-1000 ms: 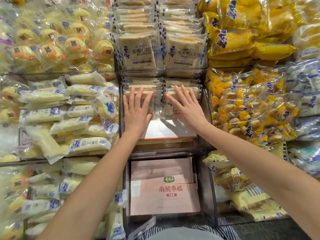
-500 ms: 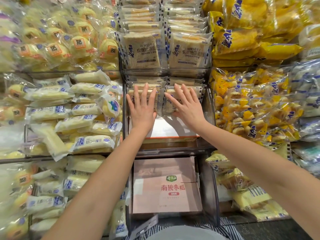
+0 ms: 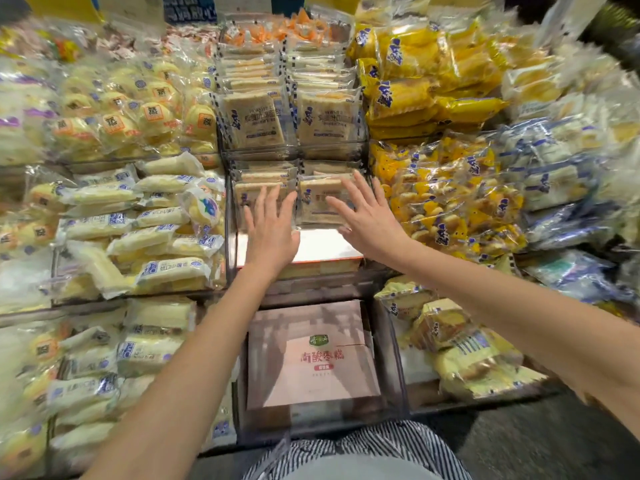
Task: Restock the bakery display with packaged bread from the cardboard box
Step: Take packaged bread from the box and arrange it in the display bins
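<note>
6 o'clock: cardboard box (image 3: pixel 313 355) lying flat, lid closed | centre, toward 9: left hand (image 3: pixel 270 230) flat, fingers straight and spread, pressing left-row bread pack (image 3: pixel 244 194), gripping nothing | toward 3: right hand (image 3: pixel 369 220) equally splayed against right-row bread pack (image 3: pixel 313 199) | 12 o'clock: upper packs (image 3: pixel 254 121) standing upright.

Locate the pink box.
Head view, bottom centre: the pink box lies in the lowest clear bin, one tier below the toast packs that the left hand and right hand touch.
</note>
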